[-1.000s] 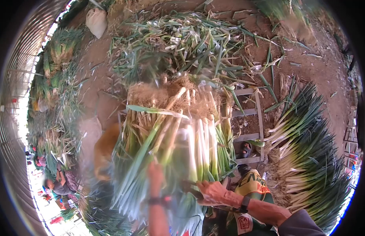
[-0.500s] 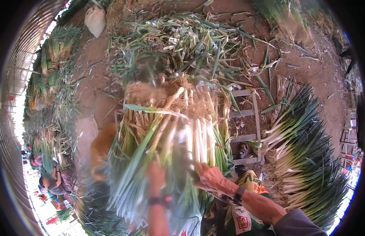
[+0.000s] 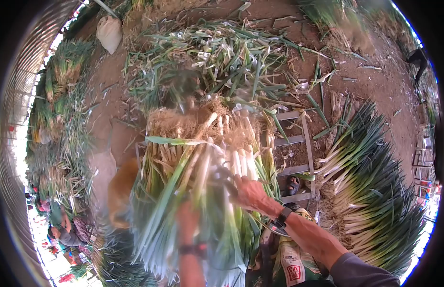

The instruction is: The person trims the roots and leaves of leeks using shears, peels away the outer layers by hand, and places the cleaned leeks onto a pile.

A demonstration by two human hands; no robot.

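Observation:
A thick pile of green onions lies in front of me, roots away and leaves toward me. My right hand, with a dark watch on its wrist, is on the white stalks at the pile's right part. Its fingers are curled around something dark that I cannot make out. My left hand, blurred and hazy, is over the green leaves near the middle, its fingers smeared. One long leaf crosses the stalks below the roots.
Loose leaves are heaped beyond the pile. A metal frame lies at its right, beside a row of green onions. A printed sack is near my right forearm. At the lower left a person sits.
My right hand has moved up along the stalks. My left hand has shifted slightly down and stays blurred. The whole view has shifted a little.

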